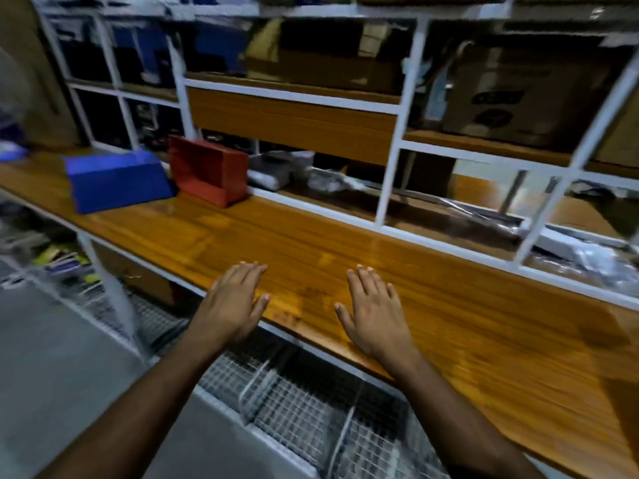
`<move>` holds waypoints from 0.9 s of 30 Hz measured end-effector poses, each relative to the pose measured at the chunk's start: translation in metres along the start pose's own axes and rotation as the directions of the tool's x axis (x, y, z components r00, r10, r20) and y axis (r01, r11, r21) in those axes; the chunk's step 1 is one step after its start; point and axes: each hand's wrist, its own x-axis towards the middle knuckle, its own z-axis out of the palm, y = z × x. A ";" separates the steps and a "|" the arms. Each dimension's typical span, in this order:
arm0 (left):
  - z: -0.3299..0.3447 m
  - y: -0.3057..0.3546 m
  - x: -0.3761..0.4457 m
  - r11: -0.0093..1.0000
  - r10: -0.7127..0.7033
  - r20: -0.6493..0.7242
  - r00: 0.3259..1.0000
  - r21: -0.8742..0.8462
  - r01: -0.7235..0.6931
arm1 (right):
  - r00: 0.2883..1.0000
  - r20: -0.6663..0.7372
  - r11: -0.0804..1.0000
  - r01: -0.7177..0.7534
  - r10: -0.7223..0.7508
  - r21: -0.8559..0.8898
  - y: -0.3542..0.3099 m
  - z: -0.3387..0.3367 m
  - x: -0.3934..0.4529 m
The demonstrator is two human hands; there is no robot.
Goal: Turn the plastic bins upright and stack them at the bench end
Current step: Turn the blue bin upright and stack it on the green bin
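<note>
Both hands, the left hand and the right hand, hover empty with fingers spread flat, palms down over the near edge of the long glossy wooden tabletop. Along that tabletop, well beyond the left hand, a blue plastic bin lies upside down, and a red plastic bin just beside it rests tipped on its side. Nothing looks righted or stacked yet, so the whole job remains.

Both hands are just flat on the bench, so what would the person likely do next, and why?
Probably reach the left hand toward the red bin, the nearer one. Both it and the blue bin look overturned, and both hands, the right hand included, are empty and far from them.
</note>
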 end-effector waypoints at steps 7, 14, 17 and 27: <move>-0.010 -0.146 0.037 0.992 -0.087 -0.029 0.996 0.087 0.089 | 0.995 0.017 0.995 0.096 -0.096 -0.007 -0.114 0.062 0.115; -0.007 -0.320 0.109 0.977 -0.102 -0.002 0.995 0.191 0.100 | 0.983 0.066 0.984 0.165 -0.170 0.068 -0.236 0.145 0.260; -0.011 -0.388 0.154 0.970 -0.117 0.008 0.993 0.216 0.113 | 0.984 0.070 0.981 0.157 -0.165 0.114 -0.284 0.173 0.324; -0.038 -0.538 0.295 0.967 -0.090 -0.038 0.995 0.237 0.097 | 0.981 0.039 0.973 0.182 -0.189 0.143 -0.387 0.211 0.482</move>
